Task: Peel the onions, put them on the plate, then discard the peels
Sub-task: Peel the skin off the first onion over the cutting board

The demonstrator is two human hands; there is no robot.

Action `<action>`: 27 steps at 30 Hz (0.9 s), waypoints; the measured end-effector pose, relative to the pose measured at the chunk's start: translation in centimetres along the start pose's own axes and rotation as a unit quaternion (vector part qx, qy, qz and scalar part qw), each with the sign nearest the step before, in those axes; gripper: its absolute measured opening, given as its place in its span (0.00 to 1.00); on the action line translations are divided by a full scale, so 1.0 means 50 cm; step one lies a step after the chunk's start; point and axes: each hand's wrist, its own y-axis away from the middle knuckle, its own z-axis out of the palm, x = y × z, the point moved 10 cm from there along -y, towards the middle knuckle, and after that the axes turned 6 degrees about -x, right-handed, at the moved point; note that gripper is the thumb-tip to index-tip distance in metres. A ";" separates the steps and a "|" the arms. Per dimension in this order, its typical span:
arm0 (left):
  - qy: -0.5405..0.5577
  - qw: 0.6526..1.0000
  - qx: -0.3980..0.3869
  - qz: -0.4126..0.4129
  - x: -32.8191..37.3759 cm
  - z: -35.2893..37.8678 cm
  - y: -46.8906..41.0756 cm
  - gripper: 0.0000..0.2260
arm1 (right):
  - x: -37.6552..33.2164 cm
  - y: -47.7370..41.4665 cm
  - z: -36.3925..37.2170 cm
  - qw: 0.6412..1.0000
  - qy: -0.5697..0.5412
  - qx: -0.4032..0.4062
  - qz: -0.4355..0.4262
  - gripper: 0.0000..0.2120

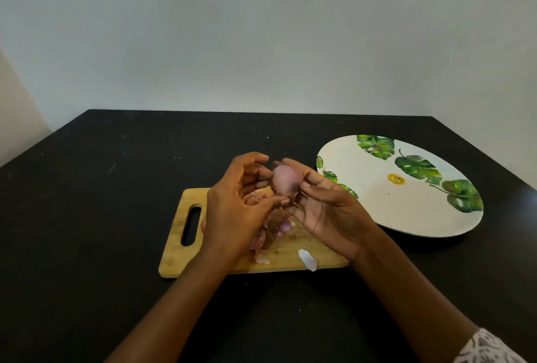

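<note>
One black table point(87, 217) fills the lower half of the frame, with a pale wall behind it. At the right of centre lies a large white plate point(377, 211) printed with green leaves; no onion lies on it. Left of the plate, at centre, a wooden cutting board point(174, 261) with a handle slot lies flat on the table. Above the board the left hand point(232, 211) and the right hand point(328, 211) meet around a pinkish onion point(286, 178), held in the air just left of the plate's rim. The right hand's fingers and thumb grip the onion from the right. The left hand's fingers curl at its left side, thumb at its lower end. Pink peels point(273, 226) lie heaped on the board under the hands. A white scrap point(308, 259) lies at the board's near edge.
</note>
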 end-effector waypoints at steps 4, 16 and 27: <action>-0.020 0.999 -0.018 0.023 0.012 0.008 -0.001 0.26 | 0.003 -0.002 -0.001 1.000 -0.008 -0.016 -0.004 0.21; -0.052 0.998 -0.014 0.028 0.021 0.013 0.004 0.31 | 0.000 -0.005 0.010 0.997 -0.041 -0.070 -0.019 0.29; -0.015 1.000 -0.012 0.001 0.012 0.014 0.005 0.27 | 0.002 -0.006 0.013 0.995 -0.040 -0.089 -0.017 0.29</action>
